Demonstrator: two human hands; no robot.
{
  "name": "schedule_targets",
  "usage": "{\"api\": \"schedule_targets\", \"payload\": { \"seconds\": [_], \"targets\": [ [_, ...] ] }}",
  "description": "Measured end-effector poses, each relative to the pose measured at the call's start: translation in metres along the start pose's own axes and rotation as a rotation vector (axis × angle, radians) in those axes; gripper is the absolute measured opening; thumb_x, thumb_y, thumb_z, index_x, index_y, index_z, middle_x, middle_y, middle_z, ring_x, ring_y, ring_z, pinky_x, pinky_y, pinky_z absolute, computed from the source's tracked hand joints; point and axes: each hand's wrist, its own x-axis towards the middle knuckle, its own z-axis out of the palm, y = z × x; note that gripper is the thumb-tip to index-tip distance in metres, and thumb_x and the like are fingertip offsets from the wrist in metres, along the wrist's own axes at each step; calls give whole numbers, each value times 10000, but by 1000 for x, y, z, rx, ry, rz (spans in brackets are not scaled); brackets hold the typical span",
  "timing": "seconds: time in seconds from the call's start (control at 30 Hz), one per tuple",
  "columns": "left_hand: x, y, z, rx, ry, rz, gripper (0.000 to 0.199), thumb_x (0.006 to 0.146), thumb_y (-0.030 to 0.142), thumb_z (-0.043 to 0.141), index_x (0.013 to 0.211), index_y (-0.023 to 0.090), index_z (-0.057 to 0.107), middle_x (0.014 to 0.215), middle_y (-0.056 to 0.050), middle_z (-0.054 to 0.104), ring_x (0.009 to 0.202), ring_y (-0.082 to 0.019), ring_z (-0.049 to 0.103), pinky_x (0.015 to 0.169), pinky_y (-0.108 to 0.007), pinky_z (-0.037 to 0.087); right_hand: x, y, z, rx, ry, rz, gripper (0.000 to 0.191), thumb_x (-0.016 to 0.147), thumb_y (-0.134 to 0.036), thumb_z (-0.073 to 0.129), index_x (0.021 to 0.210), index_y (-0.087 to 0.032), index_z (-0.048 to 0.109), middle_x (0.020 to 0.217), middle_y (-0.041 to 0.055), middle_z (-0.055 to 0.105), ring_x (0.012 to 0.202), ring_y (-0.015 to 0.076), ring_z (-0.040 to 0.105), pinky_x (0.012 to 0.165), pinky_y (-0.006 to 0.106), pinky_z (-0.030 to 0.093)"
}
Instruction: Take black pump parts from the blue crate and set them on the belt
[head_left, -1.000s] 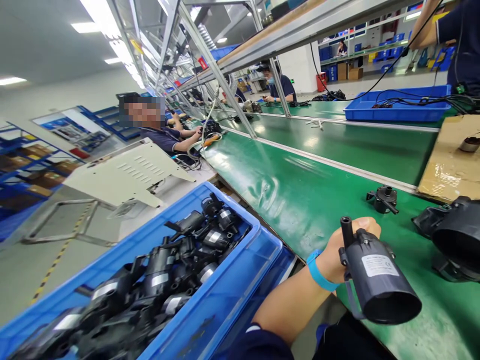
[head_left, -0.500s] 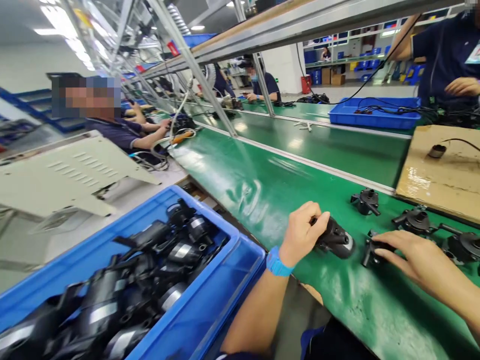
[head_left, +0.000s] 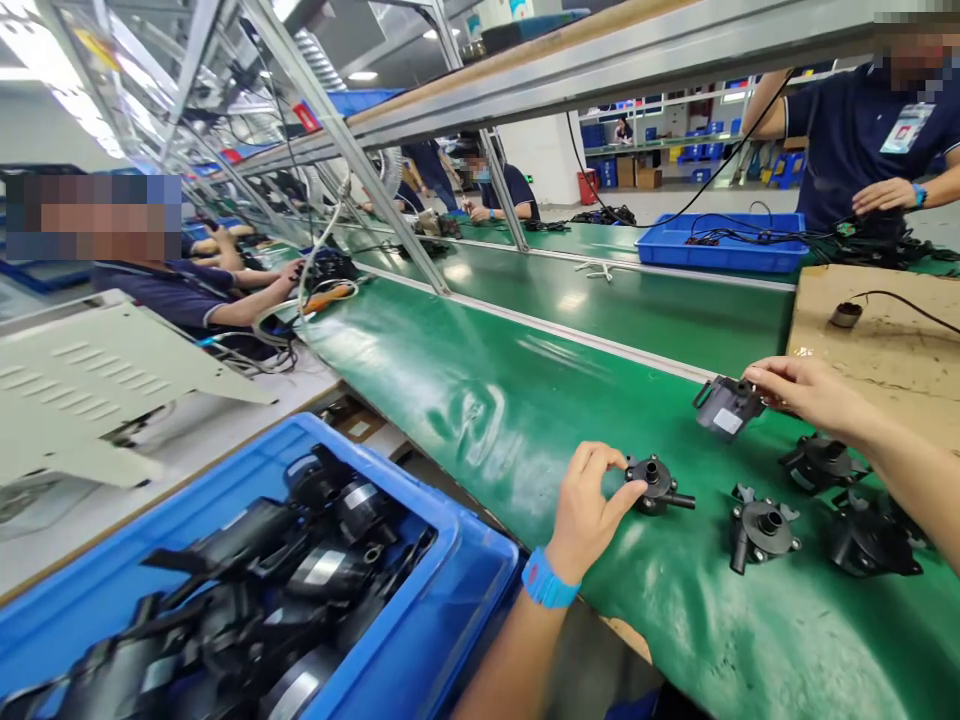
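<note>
A blue bin [head_left: 420, 640] of black pump bodies sits nearest me at the edge of the green conveyor belt [head_left: 525, 400]. My left hand [head_left: 589, 510] rests on the belt, thumb and forefinger pinching an upright small black pump [head_left: 654, 484]. Farther out, my right hand [head_left: 806, 392] grips a tilted, labelled pump [head_left: 726, 408] above the belt, three more pumps [head_left: 765, 528] standing just beside.

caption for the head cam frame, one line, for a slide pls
Left hand sets a black pump on the green belt; right hand lifts another pump.
</note>
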Motion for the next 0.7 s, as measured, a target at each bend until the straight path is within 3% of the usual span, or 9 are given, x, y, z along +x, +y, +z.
{"api": "schedule_targets", "payload": {
  "seconds": [0.1,0.2,0.33,0.47,0.6,0.7],
  "targets": [
    [-11,1,-3,30,83,66,322,977,507,549,1044,194,586,1027,-75,557,1015,-215,531,903,-327,402,-17,-19,-4,453,-18,37,568,829,-734,654,845,-166,633,722,28,564,657,129,479,632,254,404],
    [-16,10,4,80,98,148,400,958,585,529,1110,219,585,1094,-85,568,1065,-236,528,942,-354,386,-31,-35,-1,648,-77,-14,486,812,-633,746,832,-158,642,806,34,579,716,124,478,656,234,396],
    [-20,39,20,154,-32,292,585,851,673,627,1237,236,598,1217,-125,600,1216,-303,516,1090,-430,310,-43,-54,2,587,-185,-103,363,954,-538,632,947,-177,670,904,19,591,775,112,470,708,225,379],
    [-18,70,40,190,-298,415,787,770,732,672,1441,344,536,1448,-150,535,1351,-397,463,1179,-589,175,-47,-73,1,433,-222,-179,347,990,-509,588,963,-176,680,836,14,581,755,122,481,705,244,389],
    [-6,81,56,110,-554,379,769,775,617,742,1457,330,531,1490,-193,503,1330,-461,491,1096,-720,282,-47,-86,2,414,-208,-179,328,999,-487,579,941,-181,682,818,9,596,735,120,502,679,243,401],
    [-6,71,65,159,-584,347,706,763,427,821,1403,272,568,1412,-222,567,1245,-467,564,1034,-768,343,-51,-91,2,399,-181,-170,368,986,-524,578,872,-185,663,778,14,581,711,129,506,646,246,410]
  ]
}}
